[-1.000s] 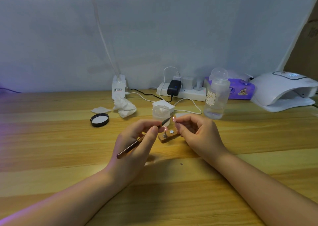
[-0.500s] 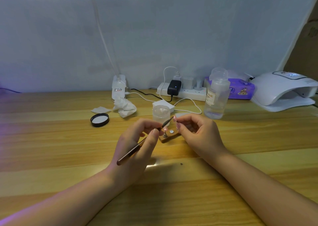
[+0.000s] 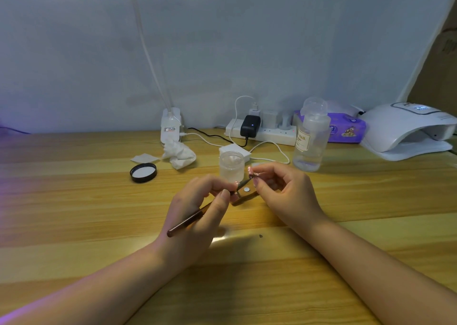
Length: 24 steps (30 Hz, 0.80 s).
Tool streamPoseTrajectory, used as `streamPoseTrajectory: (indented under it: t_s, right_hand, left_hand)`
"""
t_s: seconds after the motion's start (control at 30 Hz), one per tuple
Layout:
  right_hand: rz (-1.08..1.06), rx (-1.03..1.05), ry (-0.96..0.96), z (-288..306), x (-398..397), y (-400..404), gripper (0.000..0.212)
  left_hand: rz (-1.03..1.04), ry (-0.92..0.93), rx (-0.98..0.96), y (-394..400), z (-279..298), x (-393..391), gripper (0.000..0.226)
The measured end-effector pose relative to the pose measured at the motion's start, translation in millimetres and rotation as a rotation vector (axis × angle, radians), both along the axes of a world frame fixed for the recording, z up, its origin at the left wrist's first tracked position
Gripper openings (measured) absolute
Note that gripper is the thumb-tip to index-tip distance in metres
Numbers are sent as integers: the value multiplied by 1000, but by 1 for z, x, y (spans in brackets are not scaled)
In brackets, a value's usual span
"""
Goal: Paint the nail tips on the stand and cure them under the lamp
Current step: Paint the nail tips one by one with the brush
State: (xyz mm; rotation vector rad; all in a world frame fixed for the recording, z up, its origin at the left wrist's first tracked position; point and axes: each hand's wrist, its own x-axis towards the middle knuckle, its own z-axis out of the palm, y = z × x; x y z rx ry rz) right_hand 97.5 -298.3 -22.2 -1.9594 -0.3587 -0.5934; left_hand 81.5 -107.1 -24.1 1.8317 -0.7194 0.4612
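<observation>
Left hand: the left hand (image 3: pixel 195 216) grasps a nail brush (image 3: pixel 205 209) in a pen hold, bristle end raised toward the nail tip.
Right hand: the right hand (image 3: pixel 284 191) pinches a small nail tip holder (image 3: pixel 253 175) between thumb and forefinger, lifted just above the stand.
Nail tip: a pinkish nail tip (image 3: pixel 249 169) sits on the pinched holder; detail is too small to confirm coverage.
Stand: the wooden stand (image 3: pixel 244 195) rests on the table (image 3: pixel 74 213) between both hands, one round silver disc exposed on top.
Handling: the nail tip is judged light, thin, stiff and slippery when wet; hold by the holder only, never the painted face.
Brush grip: hold near the ferrule for control; use light pressure.
Curing lamp: the white curing lamp (image 3: pixel 408 132) stands at the far right, well apart.
Nearby: clear jar (image 3: pixel 232 162), black lid (image 3: pixel 143 172), liquid dispenser bottle (image 3: pixel 310 136).
</observation>
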Motion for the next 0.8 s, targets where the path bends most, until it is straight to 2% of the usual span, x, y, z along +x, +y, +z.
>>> streamPoseTrajectory:
  t_s: [0.8]
  right_hand:
    - [-16,-50,-2,0,-1,-1,23]
  left_hand:
    - [33,73,-71,0,0,0,21]
